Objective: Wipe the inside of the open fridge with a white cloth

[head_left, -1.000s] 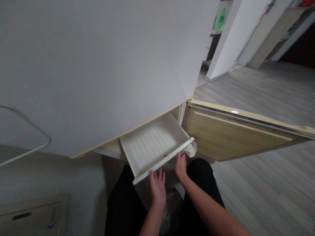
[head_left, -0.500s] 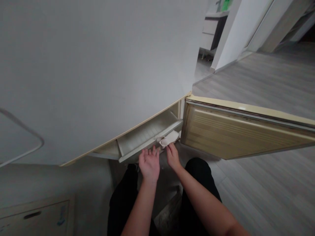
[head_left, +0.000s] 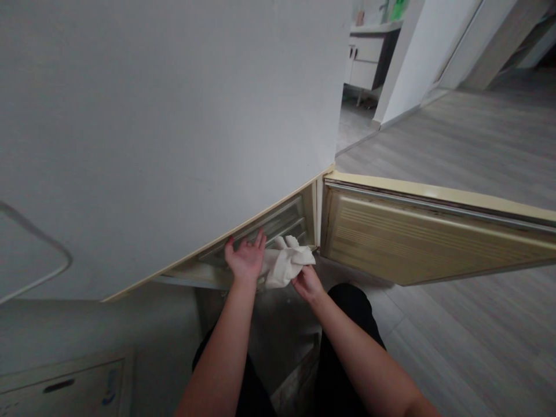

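Grey plank floor (head_left: 456,150) runs off to the right; the white fridge body (head_left: 174,116) fills most of the view and I'm crouched at its base, black trousers visible below my arms.

Lower compartment status:
- Lower door (head_left: 430,237) hangs wide open to the right, yellowed ribbed inner liner facing me.
- Drawer (head_left: 269,229) sits pushed home in the cavity, its front panel roughly flush with the opening. Looks seated, though I can't confirm it is fully on its rails from this angle.

Hands:
- Left hand (head_left: 245,260) is spread flat, fingers splayed, palm against the drawer front. Holding nothing.
- Right hand (head_left: 306,282) is closed around the lower end of a white cloth (head_left: 284,263). The cloth is bunched, its upper part resting against the drawer's right end, just beside the door hinge side. Can't tell how tight the grip is; fingers are mostly hidden under the fabric.

Progress, my read: drawer part appears done, since it is in and I'm only bracing it. Left to do: whatever wiping the cloth is for on the drawer front and frame edge, then the door, which is not yet shut.

Also in frame: a low cabinet (head_left: 65,385) with a dark slot handle at bottom left, and a white unit (head_left: 362,58) in the far room.
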`<state>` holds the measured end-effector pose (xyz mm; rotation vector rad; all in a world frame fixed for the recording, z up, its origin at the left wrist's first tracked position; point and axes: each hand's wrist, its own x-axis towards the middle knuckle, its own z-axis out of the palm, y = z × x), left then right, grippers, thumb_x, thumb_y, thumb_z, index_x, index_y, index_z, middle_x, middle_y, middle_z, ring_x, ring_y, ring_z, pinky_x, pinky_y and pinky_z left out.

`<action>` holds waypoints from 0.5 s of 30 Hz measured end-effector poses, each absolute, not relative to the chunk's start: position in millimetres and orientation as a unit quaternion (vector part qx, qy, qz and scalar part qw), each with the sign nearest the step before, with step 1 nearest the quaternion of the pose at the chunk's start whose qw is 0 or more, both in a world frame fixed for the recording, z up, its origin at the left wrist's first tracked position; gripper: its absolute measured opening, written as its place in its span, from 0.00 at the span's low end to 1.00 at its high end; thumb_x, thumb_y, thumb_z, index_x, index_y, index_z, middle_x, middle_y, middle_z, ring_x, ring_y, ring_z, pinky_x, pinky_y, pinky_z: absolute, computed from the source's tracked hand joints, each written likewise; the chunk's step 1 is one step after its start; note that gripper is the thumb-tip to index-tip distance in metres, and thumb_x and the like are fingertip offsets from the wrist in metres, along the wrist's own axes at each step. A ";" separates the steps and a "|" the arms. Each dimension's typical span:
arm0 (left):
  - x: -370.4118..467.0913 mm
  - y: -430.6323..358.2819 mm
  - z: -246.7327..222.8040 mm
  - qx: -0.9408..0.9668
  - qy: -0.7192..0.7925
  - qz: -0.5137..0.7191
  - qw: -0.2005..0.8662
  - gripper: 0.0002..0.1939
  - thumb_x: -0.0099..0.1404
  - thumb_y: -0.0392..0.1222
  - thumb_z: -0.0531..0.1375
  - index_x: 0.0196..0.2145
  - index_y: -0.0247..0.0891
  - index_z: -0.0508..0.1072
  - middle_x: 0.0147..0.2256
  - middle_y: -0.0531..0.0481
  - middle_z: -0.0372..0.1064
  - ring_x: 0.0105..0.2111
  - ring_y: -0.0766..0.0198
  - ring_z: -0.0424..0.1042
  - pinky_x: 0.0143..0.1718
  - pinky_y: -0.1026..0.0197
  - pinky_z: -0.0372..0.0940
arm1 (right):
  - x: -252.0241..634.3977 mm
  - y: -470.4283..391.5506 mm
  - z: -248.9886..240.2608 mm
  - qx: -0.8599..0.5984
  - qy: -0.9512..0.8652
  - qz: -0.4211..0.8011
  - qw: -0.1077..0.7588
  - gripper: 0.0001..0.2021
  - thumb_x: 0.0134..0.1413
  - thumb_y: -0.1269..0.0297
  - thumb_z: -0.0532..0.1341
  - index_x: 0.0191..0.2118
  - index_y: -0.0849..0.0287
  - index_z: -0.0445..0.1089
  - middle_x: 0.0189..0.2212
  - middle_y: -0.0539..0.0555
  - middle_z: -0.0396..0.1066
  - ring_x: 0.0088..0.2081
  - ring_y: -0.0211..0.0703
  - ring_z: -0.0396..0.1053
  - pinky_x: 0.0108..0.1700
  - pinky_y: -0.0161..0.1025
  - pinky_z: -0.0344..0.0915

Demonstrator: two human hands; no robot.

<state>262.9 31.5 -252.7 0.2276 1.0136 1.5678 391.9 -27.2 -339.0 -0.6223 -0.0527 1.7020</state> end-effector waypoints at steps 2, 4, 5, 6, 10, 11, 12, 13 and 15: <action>267.7 23.9 -253.9 0.149 0.508 0.629 0.569 0.15 0.63 0.55 0.57 0.39 0.41 0.69 0.52 0.44 0.68 0.56 0.52 0.72 0.59 0.51 0.65 | 394.6 -26.3 -336.7 -0.273 -0.011 0.738 0.616 0.18 0.40 0.70 0.68 0.43 0.56 0.72 0.38 0.50 0.79 0.39 0.43 0.77 0.47 0.40 0.74; 278.9 6.6 -258.9 0.224 0.562 0.586 0.539 0.16 0.60 0.50 0.64 0.45 0.43 0.72 0.56 0.45 0.68 0.58 0.53 0.70 0.61 0.52 0.62 | 394.6 -25.1 -337.0 -0.275 -0.016 0.737 0.617 0.18 0.41 0.69 0.69 0.43 0.56 0.72 0.38 0.50 0.79 0.37 0.42 0.76 0.46 0.39 0.74; 285.4 -4.0 -263.1 0.318 0.579 0.550 0.510 0.20 0.60 0.50 0.65 0.48 0.43 0.73 0.57 0.44 0.69 0.59 0.53 0.69 0.61 0.53 0.62 | 393.4 -25.0 -337.8 -0.274 -0.026 0.738 0.617 0.18 0.41 0.68 0.69 0.43 0.56 0.72 0.38 0.50 0.79 0.37 0.42 0.76 0.45 0.39 0.74; 291.5 -14.7 -268.1 0.419 0.581 0.505 0.481 0.22 0.60 0.51 0.66 0.50 0.41 0.73 0.56 0.43 0.70 0.58 0.53 0.69 0.61 0.53 0.62 | 391.4 -25.5 -339.0 -0.273 -0.040 0.737 0.617 0.18 0.41 0.68 0.69 0.42 0.56 0.72 0.38 0.50 0.79 0.38 0.42 0.76 0.45 0.38 0.74; 303.4 -43.5 -289.5 0.582 0.616 0.412 0.335 0.17 0.62 0.47 0.65 0.47 0.40 0.74 0.46 0.45 0.75 0.48 0.55 0.74 0.54 0.53 0.66 | 376.9 -32.4 -347.7 -0.297 -0.092 0.724 0.616 0.18 0.39 0.65 0.70 0.39 0.57 0.71 0.36 0.52 0.78 0.41 0.45 0.76 0.47 0.39 0.73; 302.8 -46.4 -293.0 0.586 0.632 0.413 0.296 0.15 0.63 0.45 0.64 0.46 0.40 0.73 0.44 0.45 0.75 0.47 0.56 0.74 0.52 0.53 0.67 | 372.8 -34.2 -351.0 -0.308 -0.100 0.721 0.612 0.17 0.40 0.63 0.71 0.39 0.57 0.71 0.36 0.52 0.78 0.41 0.45 0.76 0.48 0.39 0.73; 301.4 -48.1 -295.2 0.590 0.644 0.412 0.261 0.13 0.63 0.45 0.63 0.45 0.40 0.73 0.44 0.45 0.75 0.46 0.56 0.74 0.51 0.53 0.67 | 369.0 -35.5 -354.6 -0.315 -0.106 0.721 0.608 0.17 0.42 0.62 0.71 0.39 0.57 0.71 0.35 0.51 0.78 0.40 0.44 0.76 0.47 0.39 0.73; 299.7 -49.4 -295.9 0.596 0.651 0.407 0.233 0.13 0.64 0.44 0.63 0.46 0.40 0.73 0.43 0.45 0.74 0.46 0.55 0.74 0.50 0.53 0.67 | 365.9 -36.0 -358.5 -0.314 -0.110 0.721 0.608 0.15 0.44 0.61 0.70 0.39 0.57 0.71 0.33 0.50 0.77 0.39 0.43 0.76 0.46 0.38 0.73; 297.4 -52.4 -293.7 0.624 0.653 0.381 0.200 0.12 0.65 0.42 0.62 0.46 0.40 0.73 0.44 0.45 0.73 0.46 0.55 0.73 0.49 0.53 0.67 | 362.5 -34.7 -366.8 -0.258 -0.120 0.718 0.635 0.10 0.50 0.64 0.69 0.39 0.57 0.72 0.29 0.46 0.75 0.34 0.39 0.75 0.43 0.34 0.73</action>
